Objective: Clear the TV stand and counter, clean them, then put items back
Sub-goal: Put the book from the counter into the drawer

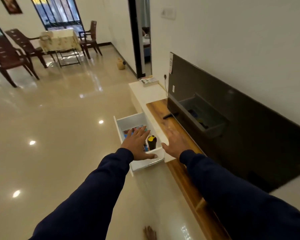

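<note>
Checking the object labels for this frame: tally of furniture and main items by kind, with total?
Chairs: 3
Tables: 1
TVs: 1
Open drawers: 1
Black bottles with yellow cap: 1
Book stacks on the counter: 1
Hands: 2
Total: 10

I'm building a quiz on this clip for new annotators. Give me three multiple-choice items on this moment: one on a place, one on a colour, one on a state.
1. Where does the book lie?
A. at the far end of the white counter
B. in the drawer
C. on the floor

2. What colour is the cap of the black bottle in the drawer?
A. red
B. yellow
C. white

3. How is the drawer?
A. shut
B. taken out
C. pulled open

Key: 1 A, the book sits at the counter's far end by the doorway; 2 B, a yellow cap tops the bottle; 3 C, the drawer juts out and its contents show below the left hand.
</note>
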